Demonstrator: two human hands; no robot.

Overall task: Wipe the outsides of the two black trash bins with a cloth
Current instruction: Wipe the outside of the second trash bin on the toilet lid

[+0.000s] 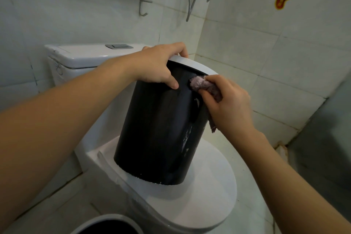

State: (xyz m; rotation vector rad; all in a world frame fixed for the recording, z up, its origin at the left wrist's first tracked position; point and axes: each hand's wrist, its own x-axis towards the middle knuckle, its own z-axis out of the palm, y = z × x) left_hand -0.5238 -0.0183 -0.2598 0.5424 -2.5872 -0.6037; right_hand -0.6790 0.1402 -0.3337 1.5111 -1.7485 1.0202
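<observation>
While on the toilet lid, black bin tilted, rim up-right; both hands' fingers gripping rim and cloth.

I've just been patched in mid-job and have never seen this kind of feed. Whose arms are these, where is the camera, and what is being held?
There is no machine here: a person wears one wide-angle camera on the head, looking forward and down, so both bare arms reach in from below. A black trash bin with a white rim stands tilted on the closed toilet lid. The left hand grips the bin's rim to steady it. The right hand holds a purplish cloth against the bin's upper side. A second bin shows partly at the bottom edge. Behind are the cistern and tiled walls.
</observation>
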